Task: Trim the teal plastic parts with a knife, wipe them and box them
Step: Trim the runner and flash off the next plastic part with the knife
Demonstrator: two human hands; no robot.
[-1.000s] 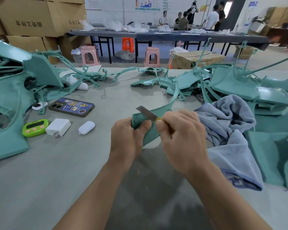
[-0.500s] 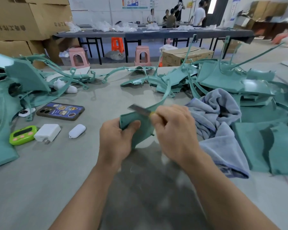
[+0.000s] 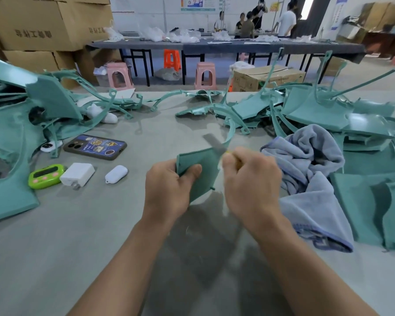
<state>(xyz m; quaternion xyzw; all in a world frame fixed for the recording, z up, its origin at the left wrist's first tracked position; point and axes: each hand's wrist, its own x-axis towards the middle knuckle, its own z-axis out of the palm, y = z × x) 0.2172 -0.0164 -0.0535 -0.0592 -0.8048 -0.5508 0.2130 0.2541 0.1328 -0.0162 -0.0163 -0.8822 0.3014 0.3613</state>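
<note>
Teal plastic that looks thin, light and stiff yet springy, the part [image 3: 198,169] sits at frame centre, best held by its broad flat end, where the left hand [image 3: 169,190] clamps it under the thumb while the right hand [image 3: 251,185] curls tightly round the knife [image 3: 214,143] at its upper edge.

Lighting: bright, even, diffuse from overhead; doorway [image 3: 310,5] at top rt was blown out. Soft broad shadow fell on worktop [image 3: 55,247] under the forearms. Knife [image 3: 214,143] and right hand [image 3: 251,185] showed motion blur; left hand [image 3: 167,190] and teal part [image 3: 198,165] were sharper. Mild sheen showed on stacked panels [image 3: 369,124] at rt. Wide-angle distortion bent cartons [image 3: 43,23] at lt edge. Bkgd people [image 3: 285,19] were soft, low detail.
</note>
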